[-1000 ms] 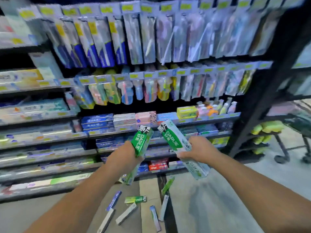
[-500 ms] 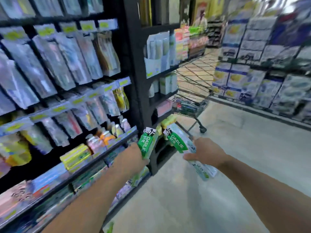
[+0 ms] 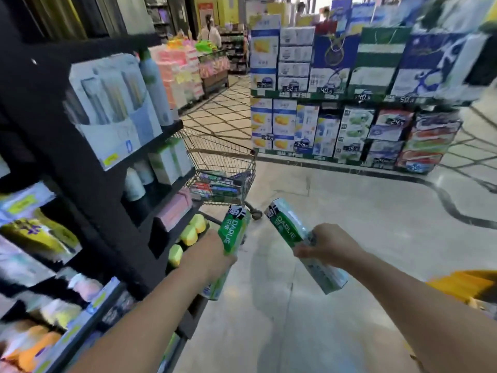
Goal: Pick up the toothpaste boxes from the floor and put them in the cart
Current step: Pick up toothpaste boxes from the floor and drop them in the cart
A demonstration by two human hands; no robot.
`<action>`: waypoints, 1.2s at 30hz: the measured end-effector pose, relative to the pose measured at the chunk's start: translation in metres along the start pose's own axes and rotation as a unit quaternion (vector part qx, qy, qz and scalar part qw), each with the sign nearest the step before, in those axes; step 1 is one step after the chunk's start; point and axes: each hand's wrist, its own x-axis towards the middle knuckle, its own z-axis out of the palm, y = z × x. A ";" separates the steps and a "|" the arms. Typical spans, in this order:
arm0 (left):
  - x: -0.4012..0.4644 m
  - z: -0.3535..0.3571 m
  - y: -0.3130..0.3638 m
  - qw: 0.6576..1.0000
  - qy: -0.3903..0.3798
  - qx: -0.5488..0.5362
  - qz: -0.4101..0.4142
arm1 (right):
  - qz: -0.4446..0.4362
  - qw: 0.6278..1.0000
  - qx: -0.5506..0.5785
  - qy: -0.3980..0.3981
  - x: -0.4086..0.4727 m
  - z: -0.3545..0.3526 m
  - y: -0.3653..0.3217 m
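Note:
My left hand [image 3: 208, 255] grips a green and white Darlie toothpaste box [image 3: 233, 232], held upright in front of me. In my right hand [image 3: 326, 246] is a second green Darlie toothpaste box [image 3: 289, 231], tilted with its top end pointing left and away. A wire shopping cart [image 3: 228, 157] stands ahead past the end of the black shelving, beyond both hands. Several toothpaste boxes [image 3: 215, 184] lie in its basket. Both held boxes are short of the cart.
A black shelf unit [image 3: 88, 168] packed with goods runs along my left. Across the aisle stands a display of stacked cartons [image 3: 347, 103]. The pale floor [image 3: 336, 208] spreads out to the right. A person [image 3: 211, 32] stands far down the aisle.
The view has swung right, away from the toothpaste shelves and the boxes on the floor, towards the cart. Both hands keep hold of their boxes, and the cart now looks nearer.

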 end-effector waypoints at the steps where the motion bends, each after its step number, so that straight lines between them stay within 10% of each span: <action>1: 0.021 -0.005 0.000 1.000 -0.001 0.003 0.011 | 0.008 1.000 -0.003 0.002 0.016 -0.007 -0.006; 15: 0.289 -0.041 0.066 0.994 -0.055 0.034 0.085 | 0.075 0.997 0.007 0.021 0.235 -0.071 -0.014; 36: 0.617 -0.053 0.152 0.989 -0.102 -0.083 -0.065 | -0.023 0.996 -0.051 -0.071 0.623 -0.140 -0.009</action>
